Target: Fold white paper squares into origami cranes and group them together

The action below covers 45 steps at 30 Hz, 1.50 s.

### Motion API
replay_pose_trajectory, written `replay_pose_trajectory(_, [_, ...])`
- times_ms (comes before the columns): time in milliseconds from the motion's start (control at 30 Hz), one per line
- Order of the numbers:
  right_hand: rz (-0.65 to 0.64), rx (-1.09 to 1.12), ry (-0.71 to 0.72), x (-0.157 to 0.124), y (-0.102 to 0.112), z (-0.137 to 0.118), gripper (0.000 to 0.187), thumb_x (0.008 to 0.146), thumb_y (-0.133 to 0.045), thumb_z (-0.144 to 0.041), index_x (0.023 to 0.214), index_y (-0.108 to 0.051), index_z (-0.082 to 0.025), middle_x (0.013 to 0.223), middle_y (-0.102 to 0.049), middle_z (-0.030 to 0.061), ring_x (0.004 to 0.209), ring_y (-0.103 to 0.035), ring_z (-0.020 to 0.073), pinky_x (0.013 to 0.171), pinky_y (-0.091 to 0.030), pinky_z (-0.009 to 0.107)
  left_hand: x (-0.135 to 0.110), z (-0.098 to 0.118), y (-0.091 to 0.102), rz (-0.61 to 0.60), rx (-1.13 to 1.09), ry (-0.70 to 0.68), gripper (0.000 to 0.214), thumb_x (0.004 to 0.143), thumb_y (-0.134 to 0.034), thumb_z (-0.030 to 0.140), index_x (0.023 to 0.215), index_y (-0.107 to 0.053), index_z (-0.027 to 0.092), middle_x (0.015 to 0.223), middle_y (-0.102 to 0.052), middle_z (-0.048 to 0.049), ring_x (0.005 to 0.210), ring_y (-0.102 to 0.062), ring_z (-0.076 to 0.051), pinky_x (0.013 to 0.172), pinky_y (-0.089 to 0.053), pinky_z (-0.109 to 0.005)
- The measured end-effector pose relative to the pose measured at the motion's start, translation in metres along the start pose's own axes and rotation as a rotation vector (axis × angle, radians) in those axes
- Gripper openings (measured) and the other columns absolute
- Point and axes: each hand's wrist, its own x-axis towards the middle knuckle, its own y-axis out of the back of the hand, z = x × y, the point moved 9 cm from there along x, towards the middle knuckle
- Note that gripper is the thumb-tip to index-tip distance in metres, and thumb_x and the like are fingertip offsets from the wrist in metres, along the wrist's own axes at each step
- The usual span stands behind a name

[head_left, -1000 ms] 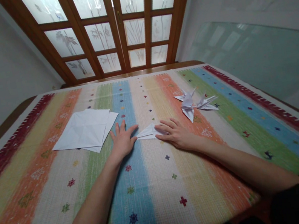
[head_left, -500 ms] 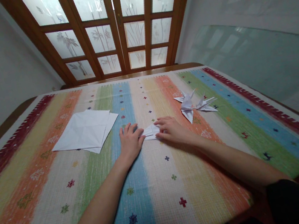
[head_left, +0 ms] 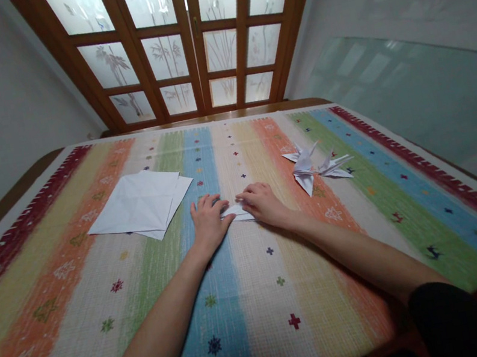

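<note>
A small folded piece of white paper lies on the striped tablecloth between my two hands, mostly covered by them. My left hand rests on its left end with the fingers curled down onto it. From the right, my right hand presses its bent fingers on the paper. Both hands lie low on the cloth, fingertips almost meeting.
A stack of flat white paper sheets lies to the left of my hands. Two folded paper cranes sit to the right. Wooden doors with frosted glass stand behind the table. A glass panel runs along the right side.
My hands have drawn closer together over the folded paper, so less of it shows. The left hand's fingers went from spread flat to curled onto the paper.
</note>
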Motion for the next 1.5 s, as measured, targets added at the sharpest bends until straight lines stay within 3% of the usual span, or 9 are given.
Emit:
replay_pose_trajectory(167, [0.012,0.056,0.085,0.0,0.002,-0.006,0.016,0.088,-0.057,-0.015,0.083,-0.071,-0.018,0.084,-0.066,0.0074,0.087,-0.056,0.0204,0.084,-0.035,0.036,-0.001,0.0,0.001,0.015,-0.036,-0.024,0.015,0.079,-0.072,0.028,0.094,-0.073,0.028,0.123,-0.065,-0.0064,0.126,-0.049,-0.032,0.108,-0.025,-0.061])
replay_pose_trajectory(333, [0.023,0.131,0.164,-0.006,0.0,-0.004,0.016,0.087,-0.055,-0.007,0.081,-0.067,-0.017,0.076,-0.068,0.0039,0.078,-0.059,0.0164,0.089,-0.034,0.035,-0.001,-0.003,0.001,0.027,-0.068,-0.013,0.016,0.081,-0.069,0.024,0.096,-0.074,0.027,0.12,-0.067,-0.0054,0.122,-0.052,-0.03,0.108,-0.027,-0.059])
replay_pose_trajectory(433, [0.035,0.14,0.194,-0.009,-0.001,-0.002,0.017,0.086,-0.054,-0.006,0.082,-0.066,-0.017,0.077,-0.07,0.0032,0.077,-0.061,0.0158,0.093,-0.035,0.037,-0.001,-0.001,0.0,0.032,-0.049,-0.036,0.012,0.083,-0.066,0.022,0.088,-0.075,0.028,0.117,-0.068,-0.0045,0.12,-0.053,-0.03,0.107,-0.027,-0.06])
replay_pose_trajectory(733, [0.043,0.018,0.423,-0.02,0.005,-0.013,0.023,0.094,-0.047,-0.013,0.089,-0.068,-0.02,0.094,-0.076,0.004,0.088,-0.068,0.0152,0.095,-0.041,0.036,-0.009,0.026,0.007,0.024,0.178,-0.307,0.017,0.086,-0.059,0.017,0.08,-0.073,0.023,0.112,-0.07,-0.0056,0.12,-0.052,-0.033,0.107,-0.021,-0.07])
replay_pose_trajectory(900, [0.017,-0.145,0.529,-0.033,0.006,-0.02,0.022,0.096,-0.047,-0.015,0.102,-0.068,-0.02,0.109,-0.074,0.0044,0.108,-0.064,0.0199,0.106,-0.033,0.044,-0.018,0.046,0.004,-0.013,0.34,-0.48,0.023,0.088,-0.05,0.012,0.086,-0.073,0.014,0.104,-0.07,-0.0129,0.119,-0.053,-0.034,0.111,-0.021,-0.066])
replay_pose_trajectory(1067, [-0.042,-0.211,0.445,-0.047,0.006,-0.009,0.033,0.095,-0.048,-0.014,0.124,-0.06,-0.02,0.119,-0.07,0.0074,0.119,-0.059,0.022,0.11,-0.03,0.047,-0.029,0.061,-0.002,-0.09,0.432,-0.495,0.025,0.085,-0.051,0.013,0.094,-0.074,0.009,0.101,-0.069,-0.0173,0.12,-0.053,-0.035,0.115,-0.017,-0.061])
replay_pose_trajectory(1267, [-0.138,-0.183,0.327,-0.061,0.007,0.002,0.04,0.092,-0.05,-0.013,0.131,-0.057,-0.022,0.128,-0.065,0.0087,0.122,-0.056,0.024,0.109,-0.032,0.052,-0.035,0.065,-0.008,-0.14,0.465,-0.364,0.054,0.09,-0.052,0.045,0.114,-0.066,0.0,0.122,-0.062,-0.0255,0.124,-0.049,-0.038,0.114,-0.016,-0.058])
replay_pose_trajectory(1400, [-0.13,-0.011,0.236,-0.06,0.009,0.009,0.042,0.088,-0.049,-0.009,0.126,-0.061,-0.022,0.128,-0.065,0.0095,0.122,-0.056,0.0243,0.106,-0.037,0.052,-0.041,0.072,-0.023,-0.244,0.334,-0.488,0.058,0.094,-0.045,0.047,0.14,-0.046,0.011,0.143,-0.049,-0.0169,0.131,-0.045,-0.032,0.113,-0.023,-0.054])
replay_pose_trajectory(1500, [-0.062,0.207,0.115,-0.056,0.014,0.021,0.04,0.083,-0.047,-0.007,0.114,-0.067,-0.022,0.118,-0.07,0.0081,0.116,-0.061,0.0222,0.102,-0.043,0.046,-0.044,0.071,-0.034,-0.336,0.263,-0.544,0.06,0.096,-0.04,0.05,0.145,-0.039,0.016,0.151,-0.042,-0.0114,0.138,-0.038,-0.029,0.112,-0.028,-0.048])
